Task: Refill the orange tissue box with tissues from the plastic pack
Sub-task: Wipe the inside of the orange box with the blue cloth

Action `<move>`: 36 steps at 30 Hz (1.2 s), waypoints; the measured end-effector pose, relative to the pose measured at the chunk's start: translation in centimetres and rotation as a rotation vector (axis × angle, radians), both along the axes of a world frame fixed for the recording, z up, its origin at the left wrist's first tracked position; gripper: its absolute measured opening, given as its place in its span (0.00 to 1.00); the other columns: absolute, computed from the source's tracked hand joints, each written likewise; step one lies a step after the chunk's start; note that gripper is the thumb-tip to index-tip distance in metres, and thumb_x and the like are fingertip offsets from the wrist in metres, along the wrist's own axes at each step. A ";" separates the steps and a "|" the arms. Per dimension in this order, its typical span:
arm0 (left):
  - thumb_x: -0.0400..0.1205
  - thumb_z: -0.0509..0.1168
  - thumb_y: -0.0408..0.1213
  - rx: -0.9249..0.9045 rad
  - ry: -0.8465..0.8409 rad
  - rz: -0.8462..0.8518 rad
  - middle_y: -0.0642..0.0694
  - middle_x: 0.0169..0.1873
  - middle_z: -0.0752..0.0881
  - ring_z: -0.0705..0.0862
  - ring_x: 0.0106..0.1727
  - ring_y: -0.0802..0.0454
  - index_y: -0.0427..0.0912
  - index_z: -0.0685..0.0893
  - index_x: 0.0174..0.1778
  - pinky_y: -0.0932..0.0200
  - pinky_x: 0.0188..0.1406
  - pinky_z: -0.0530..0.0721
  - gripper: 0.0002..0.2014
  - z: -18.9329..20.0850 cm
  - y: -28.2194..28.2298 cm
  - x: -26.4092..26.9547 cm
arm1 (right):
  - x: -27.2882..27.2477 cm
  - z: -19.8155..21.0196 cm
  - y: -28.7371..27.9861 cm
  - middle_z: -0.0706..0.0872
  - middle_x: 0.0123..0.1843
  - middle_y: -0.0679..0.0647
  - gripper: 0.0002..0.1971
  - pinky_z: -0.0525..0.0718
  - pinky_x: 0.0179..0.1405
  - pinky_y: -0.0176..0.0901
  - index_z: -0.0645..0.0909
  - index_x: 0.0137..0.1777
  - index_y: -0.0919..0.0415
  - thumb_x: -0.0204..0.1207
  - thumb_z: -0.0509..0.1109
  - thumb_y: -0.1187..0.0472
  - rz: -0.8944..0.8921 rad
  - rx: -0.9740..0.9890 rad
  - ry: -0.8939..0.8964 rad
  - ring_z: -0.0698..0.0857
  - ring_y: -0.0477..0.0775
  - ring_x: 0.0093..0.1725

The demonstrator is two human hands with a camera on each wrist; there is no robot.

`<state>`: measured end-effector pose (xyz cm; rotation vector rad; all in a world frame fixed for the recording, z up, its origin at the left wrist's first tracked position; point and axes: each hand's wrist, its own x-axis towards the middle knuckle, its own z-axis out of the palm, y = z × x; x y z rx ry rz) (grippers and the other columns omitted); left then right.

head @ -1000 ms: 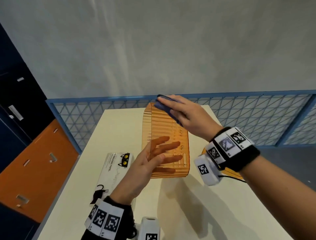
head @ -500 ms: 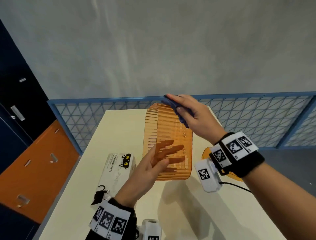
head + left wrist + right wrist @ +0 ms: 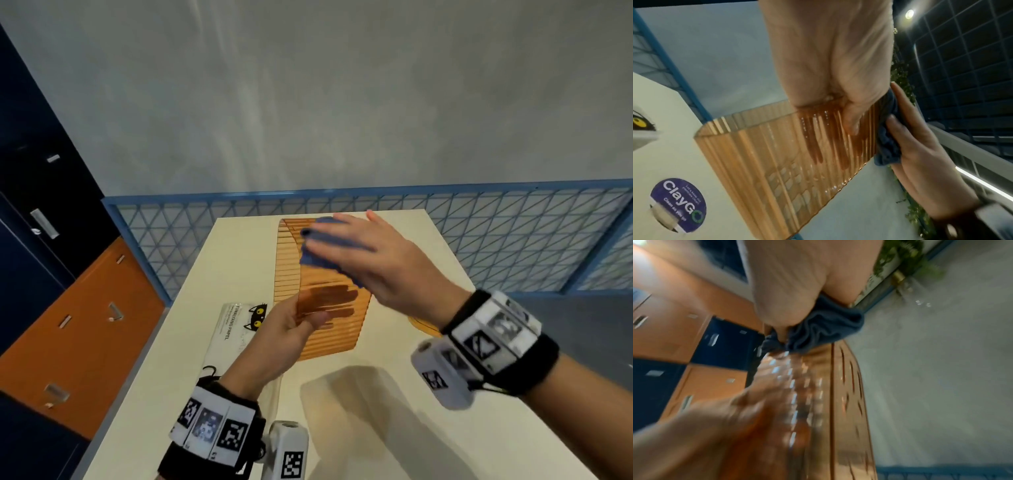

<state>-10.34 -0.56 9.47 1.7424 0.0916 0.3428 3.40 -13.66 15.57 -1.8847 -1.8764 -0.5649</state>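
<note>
The orange tissue box [image 3: 287, 267], a ribbed see-through shell, is lifted off the table and tilted. My left hand [image 3: 284, 329] holds its near end: the fingers are inside, showing through the wall, and the thumb lies outside. My right hand [image 3: 376, 260] holds a bunched blue cloth [image 3: 322, 253] against the box's outer side near the far end. In the left wrist view the cloth [image 3: 885, 146] sits between the box [image 3: 777, 162] and the right hand [image 3: 920, 162]. The plastic tissue pack [image 3: 233, 329], white with a black cat, lies on the table left of the box.
The cream table [image 3: 342, 428] carries a flat orange piece [image 3: 423, 325] partly hidden by my right wrist, and a round purple sticker [image 3: 678, 204]. A blue mesh railing [image 3: 513, 240] runs behind the table. Orange and navy cabinets [image 3: 68, 325] stand to the left.
The right hand has slid the blue cloth from the box's far top edge down along its side toward me. The left hand has kept hold of the near end, and the box has turned slightly.
</note>
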 end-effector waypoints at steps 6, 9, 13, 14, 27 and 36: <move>0.83 0.61 0.27 0.133 0.060 0.002 0.71 0.46 0.88 0.85 0.56 0.66 0.62 0.80 0.52 0.67 0.57 0.84 0.19 -0.9 0.2 -0.1 | 1.3 1.5 1.2 0.74 0.75 0.47 0.24 0.64 0.65 0.17 0.66 0.78 0.46 0.83 0.58 0.64 -0.055 -0.071 0.386 0.71 0.42 0.72; 0.83 0.61 0.25 0.146 0.079 0.004 0.71 0.45 0.89 0.85 0.53 0.69 0.59 0.81 0.52 0.69 0.55 0.84 0.19 -1.4 0.3 -0.2 | -1.6 -1.1 0.0 0.67 0.79 0.40 0.24 0.66 0.72 0.27 0.61 0.78 0.40 0.84 0.54 0.58 0.033 -0.028 0.387 0.65 0.38 0.77; 0.83 0.60 0.32 0.365 0.014 -0.062 0.62 0.56 0.87 0.82 0.61 0.69 0.47 0.80 0.66 0.73 0.62 0.77 0.16 -1.4 -0.2 -0.3 | -0.1 -0.8 0.5 0.73 0.73 0.43 0.23 0.69 0.53 0.15 0.66 0.78 0.47 0.83 0.54 0.60 -0.003 -0.030 0.498 0.72 0.24 0.57; 0.82 0.59 0.33 0.436 -0.011 -0.078 0.58 0.59 0.86 0.81 0.61 0.71 0.41 0.79 0.68 0.76 0.62 0.75 0.18 -1.1 -0.2 -0.1 | 1.0 -0.2 0.9 0.75 0.72 0.46 0.23 0.68 0.54 0.15 0.66 0.78 0.48 0.84 0.54 0.60 -0.056 -0.036 0.526 0.73 0.27 0.58; 0.82 0.59 0.29 0.702 0.038 -0.086 0.49 0.63 0.85 0.82 0.64 0.55 0.42 0.78 0.70 0.66 0.64 0.78 0.19 -1.8 0.4 1.0 | -0.8 -1.7 0.0 0.73 0.69 0.42 0.23 0.66 0.62 0.16 0.65 0.78 0.48 0.84 0.51 0.56 -0.132 0.073 0.711 0.72 0.37 0.66; 0.80 0.59 0.21 1.114 0.133 -0.255 0.53 0.63 0.85 0.85 0.60 0.48 0.58 0.74 0.68 0.50 0.52 0.85 0.28 -2.5 1.3 0.7 | 3.9 0.4 1.9 0.82 0.62 0.47 0.18 0.75 0.46 0.25 0.79 0.66 0.51 0.85 0.51 0.60 -0.278 -0.474 0.939 0.82 0.46 0.59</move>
